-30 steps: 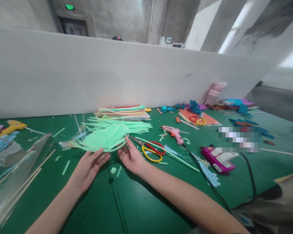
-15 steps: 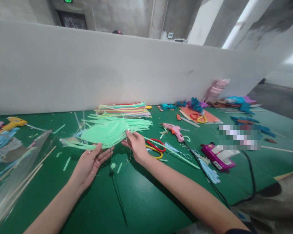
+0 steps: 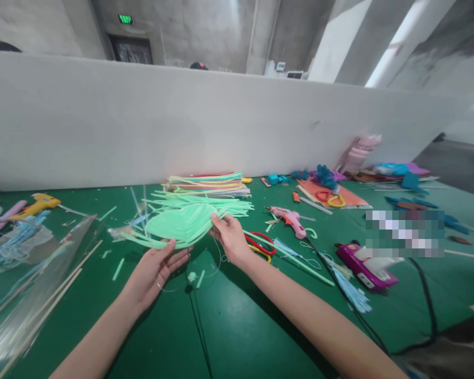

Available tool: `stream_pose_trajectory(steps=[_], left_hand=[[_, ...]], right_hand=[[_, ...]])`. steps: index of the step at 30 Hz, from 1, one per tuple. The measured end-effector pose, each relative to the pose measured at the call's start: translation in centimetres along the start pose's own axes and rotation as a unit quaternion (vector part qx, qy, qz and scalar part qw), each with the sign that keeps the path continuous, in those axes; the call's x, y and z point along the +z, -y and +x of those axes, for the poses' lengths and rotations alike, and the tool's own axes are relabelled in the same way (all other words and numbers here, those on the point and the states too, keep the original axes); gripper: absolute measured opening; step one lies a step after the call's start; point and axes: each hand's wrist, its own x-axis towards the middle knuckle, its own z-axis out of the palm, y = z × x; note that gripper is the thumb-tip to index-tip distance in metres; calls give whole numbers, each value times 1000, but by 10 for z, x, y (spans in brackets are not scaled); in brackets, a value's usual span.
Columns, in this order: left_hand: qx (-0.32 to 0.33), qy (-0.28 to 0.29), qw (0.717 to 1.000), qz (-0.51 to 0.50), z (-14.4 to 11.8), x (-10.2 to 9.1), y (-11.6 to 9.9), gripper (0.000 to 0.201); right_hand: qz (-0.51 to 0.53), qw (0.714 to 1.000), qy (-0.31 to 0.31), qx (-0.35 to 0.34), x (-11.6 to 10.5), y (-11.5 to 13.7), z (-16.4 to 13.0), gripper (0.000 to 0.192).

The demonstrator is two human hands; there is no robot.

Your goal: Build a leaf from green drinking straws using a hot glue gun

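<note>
Leaf shape (image 3: 177,223), green, ridged; both hands (image 3: 234,240) hold it

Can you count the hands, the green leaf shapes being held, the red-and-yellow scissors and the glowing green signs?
Hands: 2 (left hand, right hand)
Held green leaf shape: 1
Red-and-yellow scissors: 2 (near pair, far pair)
Glowing green sign: 1
Total: 6

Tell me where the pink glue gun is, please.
In the head view, the pink glue gun lies on the green table, right of the right hand, just beyond the red-and-yellow scissors handles beside that hand.
</note>
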Motion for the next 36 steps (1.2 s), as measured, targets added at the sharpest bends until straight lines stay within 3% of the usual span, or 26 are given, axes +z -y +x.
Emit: stream_pose_trajectory(steps=[6,11,20,31,36], left_hand=[[68,-29,996,-42,8,-8,-4,29],[115,-59,989,-70,15,-17,-12,29],[135,-61,985,-92,25,-26,-17,31],[115,-44,988,-96,37,-26,-23,43],[140,-37,987,-63,33,-24,-27,33]], right_hand=[[-15,999,-32,-20,1,-6,2,41],[-26,999,-37,-18,3,-7,-2,41],[-30,999,-34,-6,5,-10,-6,43],[-25,999,-39,9,6,-21,-12,40],[-30,999,-41,10,4,-22,-13,41]])
